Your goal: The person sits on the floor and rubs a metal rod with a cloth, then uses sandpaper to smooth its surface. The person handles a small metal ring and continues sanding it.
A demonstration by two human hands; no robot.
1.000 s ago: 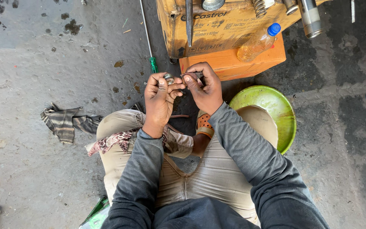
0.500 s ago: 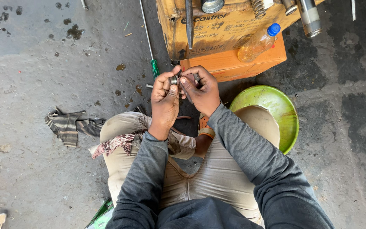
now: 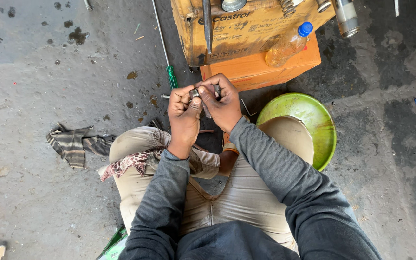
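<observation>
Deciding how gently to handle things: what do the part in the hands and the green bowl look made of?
Small part pinched by left hand and right hand: probably metal, dull grey with a slight glint. Green bowl: probably plastic, with an even bright colour and smudged, matte surface.

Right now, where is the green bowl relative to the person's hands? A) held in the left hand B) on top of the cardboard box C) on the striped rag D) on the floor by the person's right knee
D: the green bowl sits on the floor, partly hidden by the right knee, while the left hand and right hand pinch a small metal part between them.
</observation>
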